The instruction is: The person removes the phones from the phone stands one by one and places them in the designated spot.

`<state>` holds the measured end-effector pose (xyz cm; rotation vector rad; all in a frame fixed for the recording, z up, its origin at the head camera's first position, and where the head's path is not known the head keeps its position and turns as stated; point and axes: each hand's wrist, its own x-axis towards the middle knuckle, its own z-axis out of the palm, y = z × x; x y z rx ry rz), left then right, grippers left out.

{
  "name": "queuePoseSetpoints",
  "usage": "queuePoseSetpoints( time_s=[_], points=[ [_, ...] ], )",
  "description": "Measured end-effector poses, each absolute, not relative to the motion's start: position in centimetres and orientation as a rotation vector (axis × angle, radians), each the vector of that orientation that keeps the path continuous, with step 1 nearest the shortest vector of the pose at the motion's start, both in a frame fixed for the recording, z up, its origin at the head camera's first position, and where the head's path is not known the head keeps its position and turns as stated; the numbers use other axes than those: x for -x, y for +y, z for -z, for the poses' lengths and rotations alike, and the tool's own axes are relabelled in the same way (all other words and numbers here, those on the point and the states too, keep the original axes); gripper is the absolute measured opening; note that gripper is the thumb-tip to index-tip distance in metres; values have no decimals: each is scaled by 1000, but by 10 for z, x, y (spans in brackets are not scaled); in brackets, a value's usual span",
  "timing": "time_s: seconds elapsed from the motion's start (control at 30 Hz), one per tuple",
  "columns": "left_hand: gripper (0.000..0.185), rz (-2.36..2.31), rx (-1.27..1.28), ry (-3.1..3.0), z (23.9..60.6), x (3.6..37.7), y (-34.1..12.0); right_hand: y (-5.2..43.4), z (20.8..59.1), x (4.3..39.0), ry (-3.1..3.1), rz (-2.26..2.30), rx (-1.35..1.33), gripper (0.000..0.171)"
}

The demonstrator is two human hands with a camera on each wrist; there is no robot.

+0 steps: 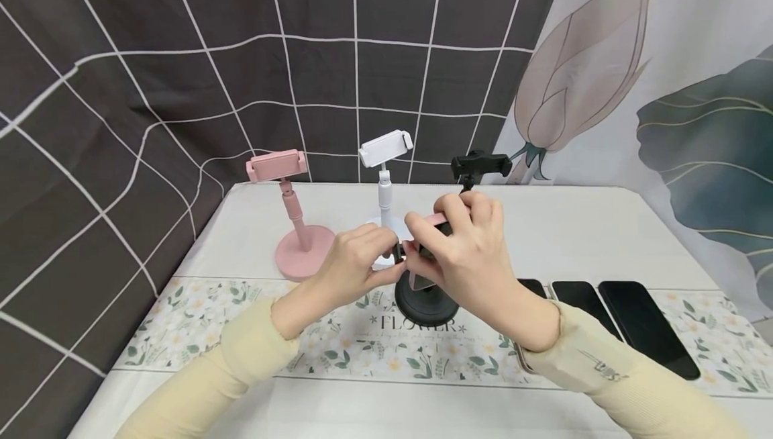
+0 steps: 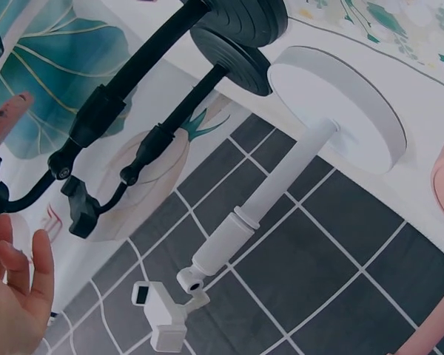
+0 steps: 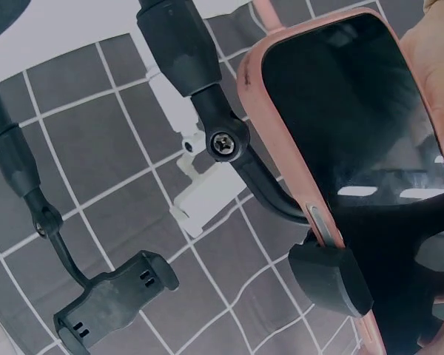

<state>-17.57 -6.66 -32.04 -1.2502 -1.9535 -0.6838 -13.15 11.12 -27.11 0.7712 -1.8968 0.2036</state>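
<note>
Around the middle of the head view, a black phone stand (image 1: 426, 306) stands on its round base, its clamp partly hidden by both hands. My left hand (image 1: 356, 258) pinches the clamp's black end between thumb and fingers. A pink-edged phone (image 3: 355, 111) with a dark screen lies against the clamp, whose black padded jaw hooks over its edge in the right wrist view. My right hand (image 1: 471, 248) grips this phone and the clamp from the right. The stand's black arm (image 3: 181, 48) bends at a screwed joint just beside the phone.
Behind my hands are a pink phone stand (image 1: 302, 251), a white one (image 1: 385, 190) and a second black one (image 1: 480, 165). Several dark phones (image 1: 649, 325) lie at the right, partly under my right sleeve. A dark gridded cloth (image 1: 314, 76) hangs behind the table.
</note>
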Motion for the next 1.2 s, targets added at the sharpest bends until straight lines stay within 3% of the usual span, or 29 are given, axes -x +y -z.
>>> queuePoseSetpoints(
  time_s=[0.4,0.7,1.2],
  points=[
    [19,527,1159,-1853,319,174,-59,119,272,132,-1840,-323,-864,11],
    [19,471,1117,-1855,321,170,-56,119,273,131,-1764,-314,-884,19],
    [34,262,1096,-1643,314,176,-55,117,275,133,-1723,-333,-927,16]
  ],
)
